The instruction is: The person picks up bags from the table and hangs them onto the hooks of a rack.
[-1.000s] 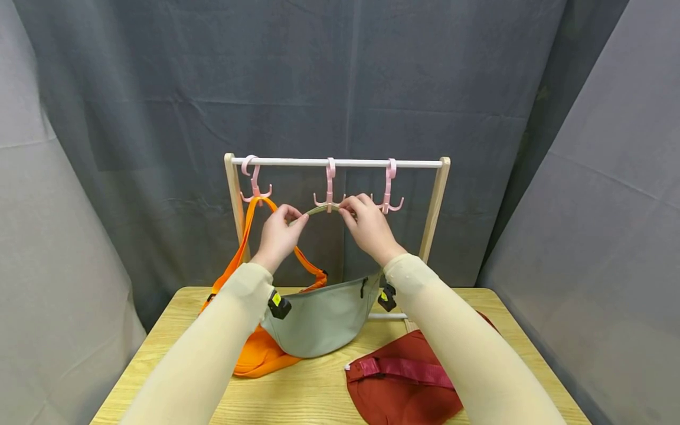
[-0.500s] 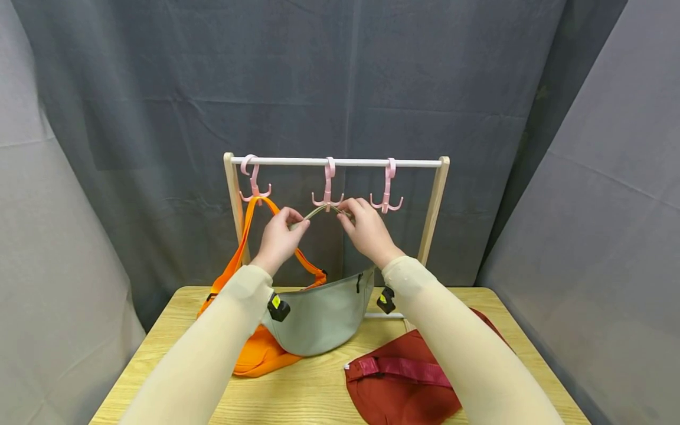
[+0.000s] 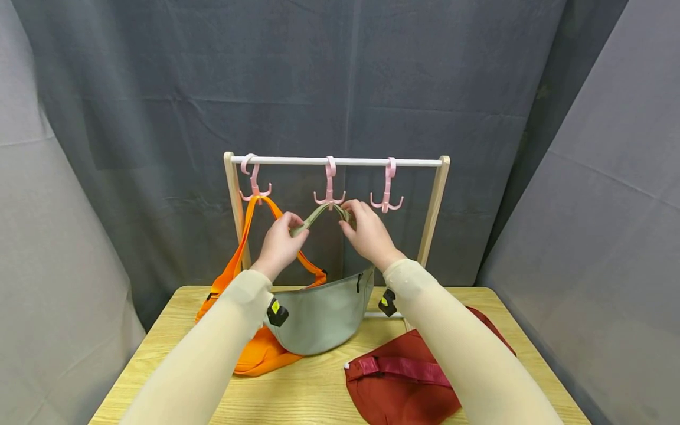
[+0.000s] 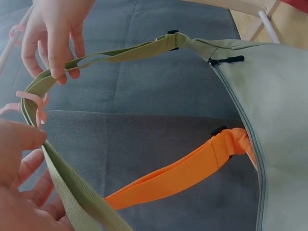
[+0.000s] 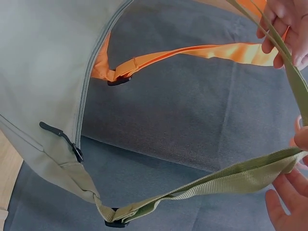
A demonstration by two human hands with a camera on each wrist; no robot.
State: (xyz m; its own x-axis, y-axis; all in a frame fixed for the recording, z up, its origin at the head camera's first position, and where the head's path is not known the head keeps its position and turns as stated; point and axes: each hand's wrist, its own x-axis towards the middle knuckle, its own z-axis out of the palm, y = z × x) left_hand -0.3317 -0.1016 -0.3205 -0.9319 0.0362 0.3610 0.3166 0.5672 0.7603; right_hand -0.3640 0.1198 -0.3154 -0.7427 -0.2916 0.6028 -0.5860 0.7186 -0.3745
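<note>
A sage-green waist bag [image 3: 324,321] hangs low in front of the rack, its olive strap [image 3: 314,215] looped over the arms of the middle pink hook [image 3: 329,180]. My left hand [image 3: 278,243] pinches the strap left of that hook, thumb on one face of the webbing [image 4: 72,185] and fingers behind. On the other side, my right hand [image 3: 369,231] holds the strap between thumb and fingers, close beside the hook. From there the webbing [image 5: 231,178] runs down to a black buckle [image 5: 115,223] at the bag's end.
An orange bag [image 3: 265,354] hangs by its strap [image 3: 234,268] from the left pink hook [image 3: 255,177], partly behind the green one. The right pink hook [image 3: 388,183] bears no bag. A rust-red bag [image 3: 404,401] lies on the wooden table [image 3: 303,395], under the right sleeve.
Both hands have come down slightly, with the left hand lower. The strap now bends more steeply over the middle hook, its flat face showing wider.
</note>
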